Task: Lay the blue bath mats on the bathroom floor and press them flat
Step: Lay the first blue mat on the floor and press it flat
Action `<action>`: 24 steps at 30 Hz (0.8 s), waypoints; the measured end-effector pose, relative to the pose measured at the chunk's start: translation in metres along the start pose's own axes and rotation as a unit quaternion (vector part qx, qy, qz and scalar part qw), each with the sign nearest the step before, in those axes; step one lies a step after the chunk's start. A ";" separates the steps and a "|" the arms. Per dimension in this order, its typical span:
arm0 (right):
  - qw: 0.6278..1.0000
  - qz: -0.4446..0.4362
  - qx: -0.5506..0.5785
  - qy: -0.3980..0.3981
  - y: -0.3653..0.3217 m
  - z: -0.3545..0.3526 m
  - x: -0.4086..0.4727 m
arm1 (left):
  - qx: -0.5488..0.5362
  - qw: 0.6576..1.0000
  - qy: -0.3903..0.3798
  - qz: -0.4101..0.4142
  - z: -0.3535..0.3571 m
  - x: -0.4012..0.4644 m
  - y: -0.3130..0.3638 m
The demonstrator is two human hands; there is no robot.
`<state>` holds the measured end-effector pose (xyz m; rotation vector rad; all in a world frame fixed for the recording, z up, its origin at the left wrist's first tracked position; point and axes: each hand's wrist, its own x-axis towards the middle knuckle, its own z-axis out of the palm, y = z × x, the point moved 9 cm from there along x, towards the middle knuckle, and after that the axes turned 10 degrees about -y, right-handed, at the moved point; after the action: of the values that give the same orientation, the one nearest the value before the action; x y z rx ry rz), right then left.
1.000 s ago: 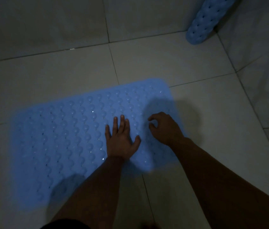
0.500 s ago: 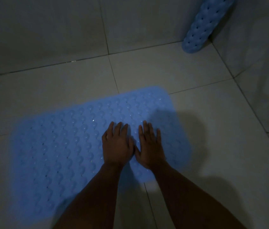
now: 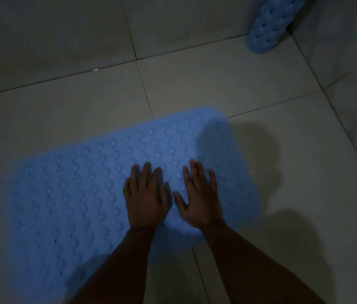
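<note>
Head view: both hands flat on mat, pressing near its right end.

Left hand and right hand lie palm-down, fingers spread, gripping nothing, just beside each other on the unrolled mat, which lies on the floor. Second mat stands rolled in the far right corner against the wall, well apart. Risks, judged: load falls on one patch only, so the far corner and left half may stay unseated; the mat could slide on smooth tile if pushed sideways. Dim light hides any lifted edges. Room: bare tile on the far side and right of the mat; wall joint beyond limits forward reach.
</note>
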<state>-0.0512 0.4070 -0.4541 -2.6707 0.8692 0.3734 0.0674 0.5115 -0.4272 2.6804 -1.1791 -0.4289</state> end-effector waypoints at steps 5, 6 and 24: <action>1.000 0.003 -0.007 -0.009 0.003 0.001 0.000 | -0.002 1.000 -0.009 -0.011 0.005 0.006 0.003; 1.000 0.002 -0.007 -0.007 0.003 0.002 0.000 | -0.003 1.000 -0.007 -0.008 0.006 0.007 0.004; 0.968 0.018 0.216 -0.127 0.049 -0.082 0.035 | -0.033 0.999 -0.003 0.008 -0.019 -0.006 0.056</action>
<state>-0.0407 0.3209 -0.4006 -2.1540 0.8127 0.4631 0.0312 0.4799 -0.3924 2.6152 -1.1659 -0.4658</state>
